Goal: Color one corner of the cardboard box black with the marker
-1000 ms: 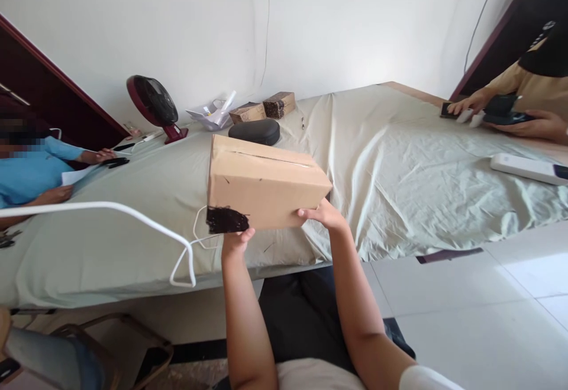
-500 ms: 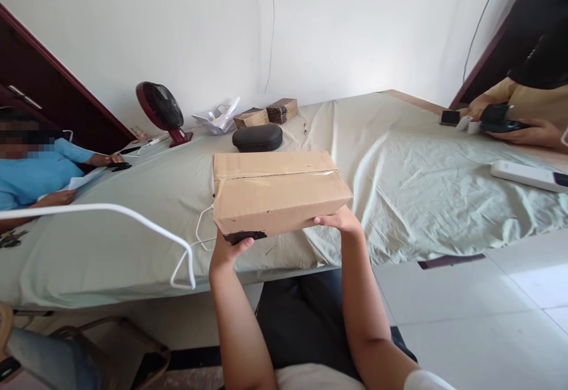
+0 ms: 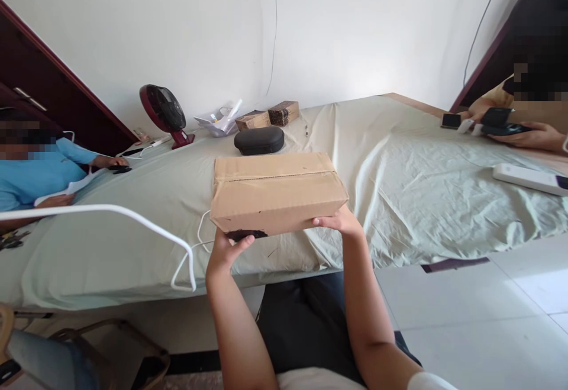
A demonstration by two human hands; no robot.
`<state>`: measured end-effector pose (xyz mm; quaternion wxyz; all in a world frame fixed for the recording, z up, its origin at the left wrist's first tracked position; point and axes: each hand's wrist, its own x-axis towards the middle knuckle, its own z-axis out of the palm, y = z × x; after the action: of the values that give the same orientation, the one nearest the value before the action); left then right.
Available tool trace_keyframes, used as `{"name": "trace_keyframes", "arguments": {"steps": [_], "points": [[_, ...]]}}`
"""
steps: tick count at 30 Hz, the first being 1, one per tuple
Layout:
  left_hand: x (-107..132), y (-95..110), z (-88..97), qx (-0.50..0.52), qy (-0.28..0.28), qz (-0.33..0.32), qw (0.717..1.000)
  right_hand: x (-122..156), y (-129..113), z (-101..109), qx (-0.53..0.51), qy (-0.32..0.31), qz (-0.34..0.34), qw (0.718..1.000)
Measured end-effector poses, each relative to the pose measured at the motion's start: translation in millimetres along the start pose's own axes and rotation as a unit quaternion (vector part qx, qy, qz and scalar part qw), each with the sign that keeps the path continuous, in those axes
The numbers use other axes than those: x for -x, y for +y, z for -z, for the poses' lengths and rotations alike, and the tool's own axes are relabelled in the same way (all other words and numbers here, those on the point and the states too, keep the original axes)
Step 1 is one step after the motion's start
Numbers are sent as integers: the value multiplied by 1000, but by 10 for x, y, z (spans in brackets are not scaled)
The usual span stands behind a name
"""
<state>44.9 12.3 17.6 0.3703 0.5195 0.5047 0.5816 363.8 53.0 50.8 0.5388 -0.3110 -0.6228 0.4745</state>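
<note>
A closed brown cardboard box (image 3: 279, 195) is held between my two hands, over the front part of the cloth-covered table. A seam runs across its top, and a black patch marks the lower left of its near side. My left hand (image 3: 228, 251) grips the lower left corner, thumb against the near side. At the lower right, my right hand (image 3: 337, 220) holds the box with its thumb along the near edge. The other fingers of both hands are hidden under or behind the box. Just beyond it lies a black zip case (image 3: 259, 141).
Two small patterned boxes (image 3: 284, 113), a plastic bag (image 3: 219, 121) and a red fan (image 3: 164, 112) stand along the wall. A white cable (image 3: 133, 215) crosses at left. A person in blue (image 3: 53, 168) sits left; another person's hand (image 3: 528, 135) holds a dark device at right, near a white power strip (image 3: 528, 178).
The box has tilted slightly and shifted a little left, still held in both hands. The view has moved slightly. At left, the person's papers have shifted.
</note>
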Motion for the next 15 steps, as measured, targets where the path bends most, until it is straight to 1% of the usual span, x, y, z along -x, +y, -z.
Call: {"name": "trace_keyframes", "arguments": {"steps": [5, 8, 10, 13, 15], "points": [[9, 37, 9, -26, -6, -8, 1000, 9, 108, 63, 34, -4, 41, 999], [21, 16, 48, -36, -7, 1, 999, 7, 150, 83, 50, -12, 58, 997], [15, -26, 76, -42, -11, 13, 999, -2, 137, 68, 39, -5, 77, 996], [-16, -116, 99, -49, -24, 26, 998, -16, 52, 4, 1, 18, 123, 992], [-42, -173, 93, -51, -41, 35, 997, -17, -24, -51, 8, 17, 132, 991]]}}
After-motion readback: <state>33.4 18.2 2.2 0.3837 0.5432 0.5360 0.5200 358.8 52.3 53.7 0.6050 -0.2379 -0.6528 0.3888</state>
